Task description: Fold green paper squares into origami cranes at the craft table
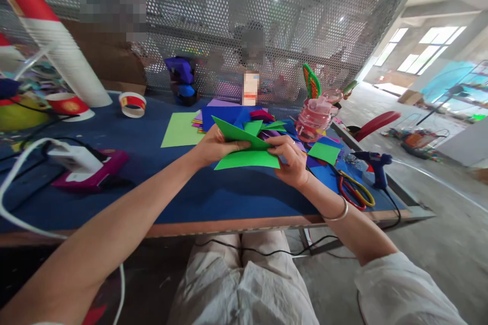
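Between my two hands, above the blue table, is a sheet of green paper (247, 159) bent along a crease, its two halves standing apart. My left hand (219, 144) grips the paper at its left side, thumb laid along the inside near the crease. At the right end of the crease, my right hand (288, 161) pinches the same paper between thumb and fingers. Behind it lie a dark blue sheet (217, 116), a light green sheet (177, 129) and folded green pieces. A small green piece (324, 153) rests to the right of my right hand.
Scissors (356, 190) and a blue glue gun (377, 165) lie at the right edge, beside a pink jar (314, 118). Stacked paper cups (72, 56), a tape roll (131, 104) and a power strip (89, 170) with cables occupy the left. A perforated metal panel (213, 25) stands behind.
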Demonstrator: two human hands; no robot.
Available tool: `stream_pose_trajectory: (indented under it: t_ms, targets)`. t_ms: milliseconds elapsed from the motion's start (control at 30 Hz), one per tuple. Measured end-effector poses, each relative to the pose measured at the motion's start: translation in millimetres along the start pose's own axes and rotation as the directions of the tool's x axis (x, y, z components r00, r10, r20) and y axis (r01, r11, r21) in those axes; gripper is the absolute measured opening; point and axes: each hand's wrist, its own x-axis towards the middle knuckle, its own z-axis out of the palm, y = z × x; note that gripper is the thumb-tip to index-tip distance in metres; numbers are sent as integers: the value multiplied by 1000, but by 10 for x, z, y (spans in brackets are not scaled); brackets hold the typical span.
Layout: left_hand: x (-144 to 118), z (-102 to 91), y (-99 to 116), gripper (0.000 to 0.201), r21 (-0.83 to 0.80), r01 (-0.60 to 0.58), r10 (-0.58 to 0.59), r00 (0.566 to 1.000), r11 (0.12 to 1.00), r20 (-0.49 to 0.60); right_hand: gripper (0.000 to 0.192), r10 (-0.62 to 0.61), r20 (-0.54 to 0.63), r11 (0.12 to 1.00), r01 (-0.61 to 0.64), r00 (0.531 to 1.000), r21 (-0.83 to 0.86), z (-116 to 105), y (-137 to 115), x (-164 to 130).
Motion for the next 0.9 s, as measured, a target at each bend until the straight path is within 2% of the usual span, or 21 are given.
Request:
stream_pose_trajectory:
  t_ms: [200, 300, 433, 533, 633, 700, 767, 900]
  targets:
    - [27, -46, -21, 31, 24, -3, 2, 999, 1000, 37, 20, 35, -24, 999, -34, 999, 10, -5, -39, 36]
    - [17, -42, -16, 30, -14, 7, -6, 997, 1000, 73, 19, 69, -32, 997, -68, 997, 18, 1, -65, 35]
    - [5, -22, -33, 36, -100, 56, -45, 993, 993, 111, 12, 214, -25, 977, -214, 977, -19, 28, -102, 39]
    - [21, -29, -36, 49, -178, 108, -83, 986, 978, 143, 15, 410, -25, 912, -409, 912, 19, 64, -98, 51]
    - [43, -34, -11, 73, -253, 148, -108, 980, 956, 166, 22, 586, -23, 803, -576, 810, 150, 100, -66, 69]
    - [48, -15, -2, 83, -270, 166, -121, 977, 949, 176, 27, 664, -26, 731, -642, 747, 230, 116, -40, 81]
    - [43, 28, -18, 80, -244, 163, -126, 979, 956, 159, 30, 713, -25, 679, -680, 701, 277, 126, -20, 88]
    - [25, 136, -115, 56, -166, 123, -128, 992, 978, -18, 30, 750, 30, 622, -721, 660, 307, 138, -12, 82]
